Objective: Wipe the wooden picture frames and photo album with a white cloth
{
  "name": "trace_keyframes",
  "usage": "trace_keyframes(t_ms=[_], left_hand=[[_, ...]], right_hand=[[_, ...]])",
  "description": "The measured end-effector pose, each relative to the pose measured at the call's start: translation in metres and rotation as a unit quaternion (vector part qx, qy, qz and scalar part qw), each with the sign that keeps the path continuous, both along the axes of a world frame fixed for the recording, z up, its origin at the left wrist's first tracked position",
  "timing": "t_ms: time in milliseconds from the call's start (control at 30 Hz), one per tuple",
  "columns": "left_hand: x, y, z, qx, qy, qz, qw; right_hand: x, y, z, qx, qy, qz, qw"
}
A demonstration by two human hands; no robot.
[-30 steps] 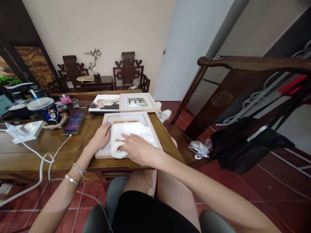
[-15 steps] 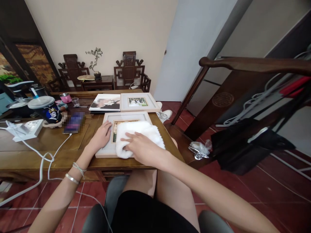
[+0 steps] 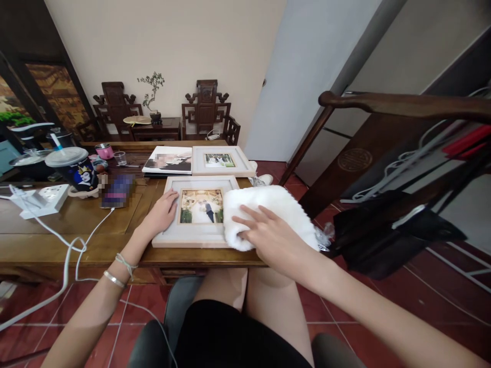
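A white-framed photo (image 3: 199, 236) lies flat on the wooden table (image 3: 69, 225) right in front of me. My left hand (image 3: 161, 213) rests flat on the frame's left border, fingers slightly apart. My right hand (image 3: 268, 232) presses on a fluffy white cloth (image 3: 268, 204) that covers the frame's right edge and hangs past the table's right end. The picture inside the frame is uncovered.
Behind lie a second white frame (image 3: 218, 161) and an unframed print (image 3: 169, 161). To the left are a phone (image 3: 117, 190) on a white cable, a power strip (image 3: 40, 199), a lidded cup (image 3: 74, 171) and small cups. A dark wooden rail (image 3: 402, 105) stands at right.
My right hand has slid the white cloth to the right across the frame, uncovering the picture. My left hand has stayed on the frame's left border.
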State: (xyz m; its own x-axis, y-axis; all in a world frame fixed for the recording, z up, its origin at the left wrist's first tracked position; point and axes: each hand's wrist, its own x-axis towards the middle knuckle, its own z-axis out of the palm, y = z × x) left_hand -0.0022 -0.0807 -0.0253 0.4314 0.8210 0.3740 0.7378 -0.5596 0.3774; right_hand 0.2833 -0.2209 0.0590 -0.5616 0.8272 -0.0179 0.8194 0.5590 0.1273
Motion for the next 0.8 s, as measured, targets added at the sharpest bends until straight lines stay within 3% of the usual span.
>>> trace_keyframes(t_ms=[200, 567, 667, 800], left_hand=[[0.001, -0.002, 0.004, -0.009, 0.015, -0.005, 1.0], [-0.001, 0.0, 0.002, 0.005, 0.017, -0.008, 1.0], [-0.001, 0.0, 0.001, 0.008, 0.008, -0.003, 1.0], [0.001, -0.001, 0.002, 0.004, 0.012, 0.001, 1.0]], right_hand=[[0.016, 0.009, -0.004, 0.023, -0.032, -0.043, 0.998], [0.017, 0.092, -0.009, 0.056, -0.03, -0.085, 0.994], [0.018, 0.086, -0.01, 0.046, -0.011, -0.079, 0.996], [0.02, 0.051, -0.004, 0.013, -0.003, -0.054, 0.998]])
